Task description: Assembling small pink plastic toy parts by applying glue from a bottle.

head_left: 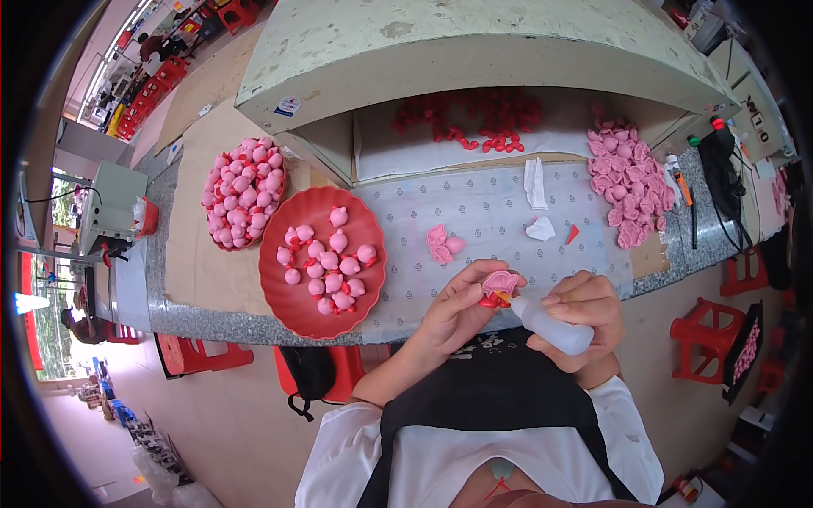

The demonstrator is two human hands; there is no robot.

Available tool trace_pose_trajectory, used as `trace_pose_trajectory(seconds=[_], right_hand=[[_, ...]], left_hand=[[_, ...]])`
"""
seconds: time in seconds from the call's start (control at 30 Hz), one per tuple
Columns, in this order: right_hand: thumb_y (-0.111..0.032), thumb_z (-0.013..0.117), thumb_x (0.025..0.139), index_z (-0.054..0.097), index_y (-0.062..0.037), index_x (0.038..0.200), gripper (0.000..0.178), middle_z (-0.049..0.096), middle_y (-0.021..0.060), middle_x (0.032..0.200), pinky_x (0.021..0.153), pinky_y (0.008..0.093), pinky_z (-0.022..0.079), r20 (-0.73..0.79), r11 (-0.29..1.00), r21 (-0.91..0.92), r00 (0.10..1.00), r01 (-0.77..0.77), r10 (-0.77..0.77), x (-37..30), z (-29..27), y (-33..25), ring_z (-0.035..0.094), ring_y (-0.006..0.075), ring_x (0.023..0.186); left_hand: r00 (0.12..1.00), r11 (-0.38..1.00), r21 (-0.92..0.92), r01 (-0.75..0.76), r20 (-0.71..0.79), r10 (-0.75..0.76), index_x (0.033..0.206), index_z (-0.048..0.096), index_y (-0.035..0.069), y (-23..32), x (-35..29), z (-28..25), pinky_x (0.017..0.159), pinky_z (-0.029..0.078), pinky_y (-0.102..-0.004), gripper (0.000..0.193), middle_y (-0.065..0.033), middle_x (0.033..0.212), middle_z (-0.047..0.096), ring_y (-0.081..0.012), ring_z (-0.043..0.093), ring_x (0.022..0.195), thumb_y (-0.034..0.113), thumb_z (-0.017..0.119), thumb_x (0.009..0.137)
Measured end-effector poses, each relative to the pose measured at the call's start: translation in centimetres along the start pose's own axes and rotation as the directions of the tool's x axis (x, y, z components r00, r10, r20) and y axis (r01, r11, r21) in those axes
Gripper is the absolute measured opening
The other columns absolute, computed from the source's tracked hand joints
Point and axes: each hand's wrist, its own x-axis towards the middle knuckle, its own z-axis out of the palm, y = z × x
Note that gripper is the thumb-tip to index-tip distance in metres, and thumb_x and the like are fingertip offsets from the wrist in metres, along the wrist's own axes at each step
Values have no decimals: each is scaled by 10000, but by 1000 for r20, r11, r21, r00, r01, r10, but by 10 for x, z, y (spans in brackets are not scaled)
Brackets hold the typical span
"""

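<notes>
My left hand (460, 306) is closed around a pink, cup-like piece (501, 281) with a small glossy red piece (489, 301) against it, just over the near edge of the table. A white squeeze bottle (559, 330) lies tilted in my right hand (586, 306), its yellow-orange nozzle (505, 296) pointing into the pieces. Whether the nozzle touches them, I cannot tell. Beyond my left hand, a few loose pink pieces (441, 245) rest on the patterned sheet (406, 292).
A red scalloped tray (279, 306) holds pink-and-red balls; a heaped tray of balls (244, 195) stands behind it. Pink pieces (627, 186) pile up at right, near an orange-handled tool (681, 188). Red pieces (500, 118) lie under the shelf (483, 72). Crumpled tissue (539, 229) lies mid-sheet.
</notes>
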Motion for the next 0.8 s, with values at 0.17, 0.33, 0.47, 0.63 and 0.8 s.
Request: trace_pose_trajectory(seconds=[0.17, 0.33, 0.47, 0.63, 0.8], right_hand=[[-160, 739, 593, 492, -58, 854, 374, 491, 67, 774, 555, 248, 419, 33, 1000, -17, 999, -5, 5, 0, -2, 0, 503, 161, 640], [-157, 739, 592, 495, -56, 856, 373, 486, 64, 777, 570, 250, 417, 10, 1000, -24, 1000, 13, -12, -1, -2, 2, 503, 159, 651], [-118, 761, 541, 519, -47, 846, 396, 504, 63, 737, 519, 248, 418, -12, 999, -9, 999, 41, -41, 3, -1, 3, 517, 163, 600], [-135, 743, 581, 506, -62, 843, 361, 486, 65, 779, 563, 254, 417, 67, 1000, -2, 998, 2, -2, 0, -4, 0, 510, 171, 653], [-76, 779, 486, 536, -40, 848, 437, 511, 60, 680, 467, 251, 424, -54, 997, -44, 997, 56, -58, 4, -3, 4, 524, 165, 538]], left_hand=[[1000, 1000, -5, 13, 4, -13, 1112, 433, 52, 1, 1, 1, 894, 301, -328, 371, -144, 1077, 481, -200, 438, 1022, 216, 515, 789], [1000, 1000, -3, 12, 12, -12, 1124, 427, 49, 0, 1, -2, 905, 291, -330, 380, -147, 1087, 477, -210, 427, 1048, 211, 510, 791], [1000, 1000, -3, 18, 15, -18, 1127, 425, 44, 0, 1, -1, 906, 287, -331, 383, -152, 1088, 476, -215, 426, 1051, 208, 507, 791], [999, 999, -17, 29, 27, -28, 1134, 419, 35, 0, 2, -1, 909, 281, -336, 391, -165, 1089, 475, -220, 425, 1053, 206, 501, 792], [1000, 1000, -1, 13, 19, -13, 1141, 416, 32, -1, 2, -2, 909, 279, -333, 391, -179, 1098, 470, -224, 429, 1048, 204, 484, 797]])
